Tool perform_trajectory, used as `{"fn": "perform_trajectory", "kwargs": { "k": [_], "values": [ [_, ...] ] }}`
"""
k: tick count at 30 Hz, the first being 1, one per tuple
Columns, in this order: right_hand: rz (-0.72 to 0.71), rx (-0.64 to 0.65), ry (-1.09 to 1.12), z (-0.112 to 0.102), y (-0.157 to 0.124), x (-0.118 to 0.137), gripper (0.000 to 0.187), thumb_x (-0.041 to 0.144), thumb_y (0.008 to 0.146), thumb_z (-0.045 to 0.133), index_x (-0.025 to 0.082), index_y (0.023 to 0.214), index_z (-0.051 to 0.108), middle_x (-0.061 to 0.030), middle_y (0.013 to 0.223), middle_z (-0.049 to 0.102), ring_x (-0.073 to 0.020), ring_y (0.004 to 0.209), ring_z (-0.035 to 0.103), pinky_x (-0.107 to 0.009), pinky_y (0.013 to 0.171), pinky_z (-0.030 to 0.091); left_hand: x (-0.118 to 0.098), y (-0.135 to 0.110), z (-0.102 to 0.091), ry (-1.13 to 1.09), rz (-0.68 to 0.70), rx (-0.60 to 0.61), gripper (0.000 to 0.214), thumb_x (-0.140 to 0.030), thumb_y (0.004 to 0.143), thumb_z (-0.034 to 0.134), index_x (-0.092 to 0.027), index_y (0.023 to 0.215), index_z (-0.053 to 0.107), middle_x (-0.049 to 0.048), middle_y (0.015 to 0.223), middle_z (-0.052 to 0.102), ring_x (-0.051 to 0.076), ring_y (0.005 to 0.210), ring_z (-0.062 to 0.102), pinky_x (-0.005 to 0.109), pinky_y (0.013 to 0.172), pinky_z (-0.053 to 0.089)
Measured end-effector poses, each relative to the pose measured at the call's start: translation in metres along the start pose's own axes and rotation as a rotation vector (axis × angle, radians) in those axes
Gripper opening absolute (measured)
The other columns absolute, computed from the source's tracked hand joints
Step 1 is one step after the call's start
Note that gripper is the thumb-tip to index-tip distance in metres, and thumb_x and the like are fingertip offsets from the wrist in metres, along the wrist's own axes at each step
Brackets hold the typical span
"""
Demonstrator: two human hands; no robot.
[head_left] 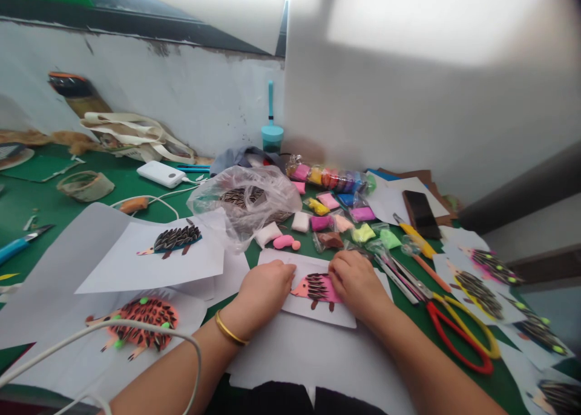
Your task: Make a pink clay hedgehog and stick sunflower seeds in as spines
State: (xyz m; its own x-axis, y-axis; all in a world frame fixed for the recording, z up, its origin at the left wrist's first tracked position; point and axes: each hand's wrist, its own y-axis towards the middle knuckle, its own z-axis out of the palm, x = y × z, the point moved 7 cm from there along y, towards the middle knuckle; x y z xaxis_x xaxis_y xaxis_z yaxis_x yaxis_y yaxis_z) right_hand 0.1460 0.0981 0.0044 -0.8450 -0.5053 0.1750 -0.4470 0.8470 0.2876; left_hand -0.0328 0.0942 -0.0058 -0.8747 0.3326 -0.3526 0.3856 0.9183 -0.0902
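Observation:
A pink clay hedgehog (316, 287) with dark seed spines lies on a white paper sheet (318, 309) in front of me. My left hand (265, 288), fingers curled in a loose fist, rests on the paper just left of the hedgehog's snout. My right hand (356, 279) is curled at the hedgehog's back, fingertips pinched on its pink clay edge; whatever is in the pinch is too small to see. A gold bangle sits on my left wrist.
A plastic bag of seeds (247, 200), small clay packets (333, 212), red and yellow scissors (458, 327), a phone (420, 212), a power bank (161, 173) and finished hedgehog sheets (175, 242) cover the green table (54, 206). A white cable (136, 330) crosses front left.

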Motion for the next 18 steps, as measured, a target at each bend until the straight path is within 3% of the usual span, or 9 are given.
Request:
{"fn": "perform_trajectory", "kwargs": {
  "k": [18],
  "values": [
    [0.058, 0.087, -0.042, 0.0021, 0.0032, 0.0046, 0.011, 0.017, 0.093, 0.059, 0.019, 0.084, 0.064, -0.0046, 0.092, 0.062, -0.0207, 0.093, 0.051, -0.033, 0.080, 0.032, -0.0019, -0.0003, -0.0005, 0.086, 0.017, -0.021, 0.027, -0.028, 0.098, 0.041, -0.025, 0.107, 0.066, 0.0049, 0.084, 0.065, 0.020, 0.070, 0.061, 0.030, 0.060, 0.036]
  ]
}}
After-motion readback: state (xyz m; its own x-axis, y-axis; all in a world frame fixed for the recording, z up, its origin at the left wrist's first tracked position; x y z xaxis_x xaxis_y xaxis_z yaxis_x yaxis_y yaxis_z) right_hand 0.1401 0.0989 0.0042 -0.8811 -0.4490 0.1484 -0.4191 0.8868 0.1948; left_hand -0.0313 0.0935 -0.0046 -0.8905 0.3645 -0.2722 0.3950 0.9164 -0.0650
